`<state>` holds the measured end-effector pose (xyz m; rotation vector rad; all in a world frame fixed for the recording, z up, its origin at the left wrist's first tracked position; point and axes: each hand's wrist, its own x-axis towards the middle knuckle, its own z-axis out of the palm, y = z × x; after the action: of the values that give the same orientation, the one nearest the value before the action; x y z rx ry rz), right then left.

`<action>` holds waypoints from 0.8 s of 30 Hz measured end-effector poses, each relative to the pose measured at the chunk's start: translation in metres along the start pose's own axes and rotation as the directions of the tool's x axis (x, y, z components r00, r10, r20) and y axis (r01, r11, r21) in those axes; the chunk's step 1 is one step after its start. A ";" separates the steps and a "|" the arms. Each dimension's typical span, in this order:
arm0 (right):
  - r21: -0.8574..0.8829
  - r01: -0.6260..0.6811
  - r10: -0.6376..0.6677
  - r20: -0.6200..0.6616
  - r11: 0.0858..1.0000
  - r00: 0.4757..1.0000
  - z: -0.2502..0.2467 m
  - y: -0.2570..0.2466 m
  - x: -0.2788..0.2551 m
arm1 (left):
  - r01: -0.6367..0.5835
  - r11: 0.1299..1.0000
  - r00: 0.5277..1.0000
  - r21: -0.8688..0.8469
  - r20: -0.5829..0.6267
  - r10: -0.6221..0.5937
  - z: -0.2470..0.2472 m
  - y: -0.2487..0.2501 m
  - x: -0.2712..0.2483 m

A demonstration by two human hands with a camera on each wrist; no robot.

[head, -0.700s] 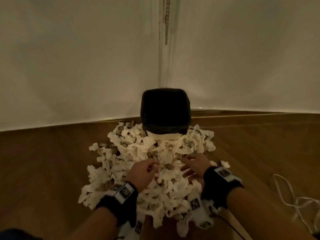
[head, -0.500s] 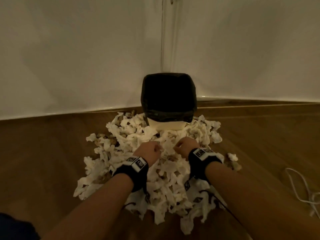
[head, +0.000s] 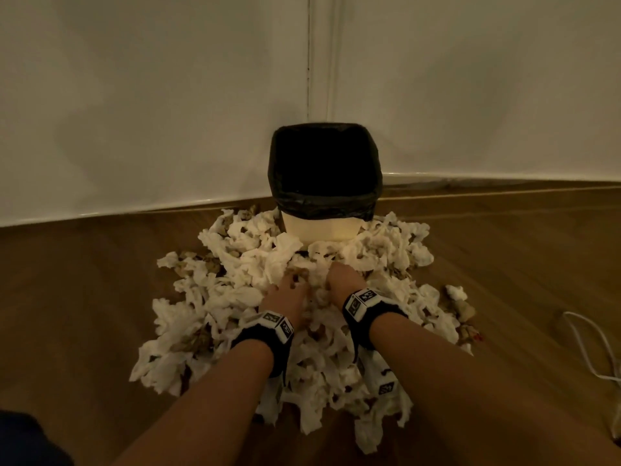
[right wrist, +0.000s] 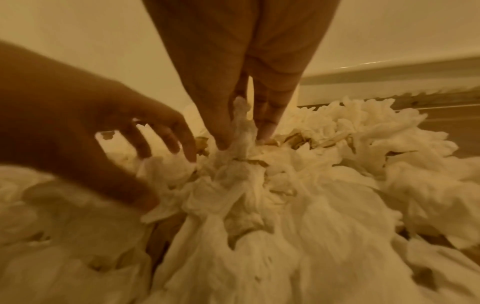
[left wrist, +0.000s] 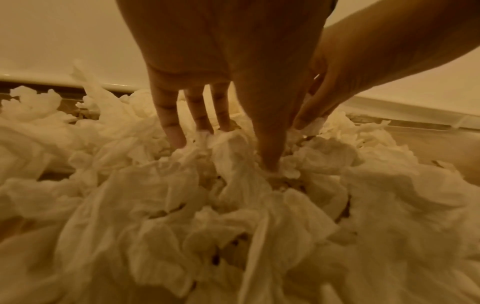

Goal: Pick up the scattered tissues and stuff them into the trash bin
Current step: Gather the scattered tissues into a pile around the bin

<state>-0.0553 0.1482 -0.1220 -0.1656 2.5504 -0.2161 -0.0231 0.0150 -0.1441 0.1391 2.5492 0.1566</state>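
A wide heap of crumpled white tissues (head: 232, 297) covers the wooden floor in front of a cream trash bin (head: 325, 227) lined with a black bag, standing in the wall corner. Both hands are sunk into the heap's middle, side by side, a short way before the bin. My left hand (head: 289, 290) (left wrist: 226, 156) pushes its straight, spread fingers (left wrist: 174, 127) down into the tissues. My right hand (head: 336, 275) (right wrist: 242, 142) pinches a tuft of tissue (right wrist: 241, 119) between thumb and fingers. The fingertips are partly buried.
Two white walls meet behind the bin. A white cable (head: 586, 348) lies on the floor at the far right. A few stray crumpled pieces (head: 457, 292) sit off the heap's right edge. Bare wooden floor (head: 84, 297) spreads on the left.
Both hands have moved forward toward the bin and dipped from above the heap into it; the right now pinches a tuft.
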 end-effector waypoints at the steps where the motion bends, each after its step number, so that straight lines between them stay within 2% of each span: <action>1: 0.018 -0.007 0.007 -0.001 1.000 1.000 -0.006 0.000 -0.005 | -0.006 1.000 0.999 0.007 0.053 0.006 0.000 0.000 -0.001; 3: 0.069 -0.001 0.002 -0.021 0.998 1.000 -0.018 -0.001 -0.016 | -0.045 0.998 0.994 0.043 0.102 0.040 -0.003 0.003 -0.004; 6: 0.155 0.041 -0.015 -0.166 0.987 0.986 -0.033 0.003 -0.034 | -0.044 0.998 0.999 0.038 0.014 0.044 -0.013 0.008 -0.010; 8: 0.225 0.025 0.036 -0.262 0.974 0.964 -0.042 0.008 -0.047 | -0.041 0.999 0.997 -0.019 -0.069 0.039 -0.028 0.011 -0.015; 12: 0.286 -0.008 0.086 -0.263 0.958 0.961 -0.068 0.013 -0.074 | -0.070 0.991 0.982 -0.116 -0.183 0.048 -0.064 0.011 -0.039; 15: 0.409 -0.005 0.144 -0.310 0.913 0.940 -0.086 0.014 -0.100 | -0.081 0.957 0.965 -0.277 -0.263 0.006 -0.090 0.011 -0.065; 17: 0.480 0.012 0.182 -0.355 0.877 0.917 -0.099 0.013 -0.119 | -0.096 0.921 0.945 -0.377 -0.324 -0.034 -0.108 0.013 -0.083; 19: 0.467 0.017 0.181 -0.375 0.884 0.909 -0.113 0.013 -0.135 | -0.124 0.886 0.921 -0.447 -0.384 -0.065 -0.124 0.016 -0.099; 24: 0.438 0.081 0.166 -0.498 0.895 0.851 -0.143 0.013 -0.151 | -0.230 0.797 0.811 -0.559 -0.562 -0.160 -0.155 0.028 -0.124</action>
<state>-0.0097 0.2028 0.0745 0.1558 2.9469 -0.9379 -0.0047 0.0132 0.0558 -0.1413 2.9405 1.2019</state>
